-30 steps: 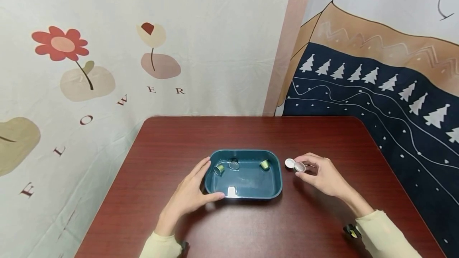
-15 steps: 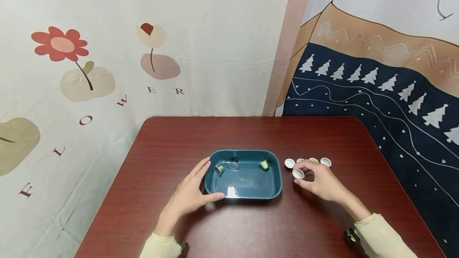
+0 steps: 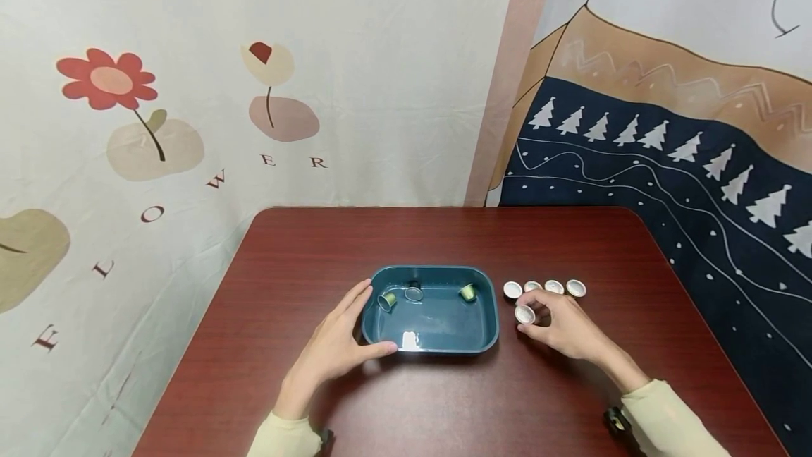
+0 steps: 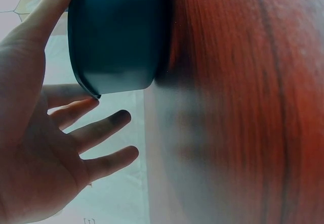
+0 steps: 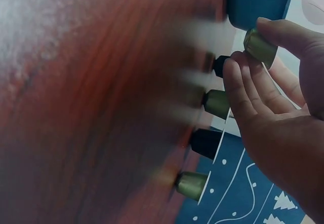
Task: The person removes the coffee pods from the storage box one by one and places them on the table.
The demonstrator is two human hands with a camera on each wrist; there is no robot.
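Observation:
In the head view, my right hand [image 3: 563, 323] pinches a green coffee capsule [image 3: 524, 314] between thumb and fingers, silver lid up. The right wrist view shows the green side of this capsule [image 5: 259, 48]. Whether it touches the table cannot be told. Just behind it stands a row of several lid-up capsules, black and green alternating, among them a black capsule [image 3: 512, 290] and a green capsule [image 3: 576, 288]. My left hand [image 3: 336, 348] rests on the blue tray [image 3: 431, 352] at its left end, thumb on the front rim, fingers extended along the side.
Inside the tray lie two green capsules, one at the left [image 3: 388, 301] and one at the right [image 3: 468, 293], plus a black capsule [image 3: 414, 293]. All stand on a red-brown wooden table [image 3: 317, 245]. A printed cloth [image 3: 393, 90] hangs behind it.
My right hand has brought the green capsule forward and slightly left, from the row to a spot in front of it. The row behind has come into view. My left hand stays put.

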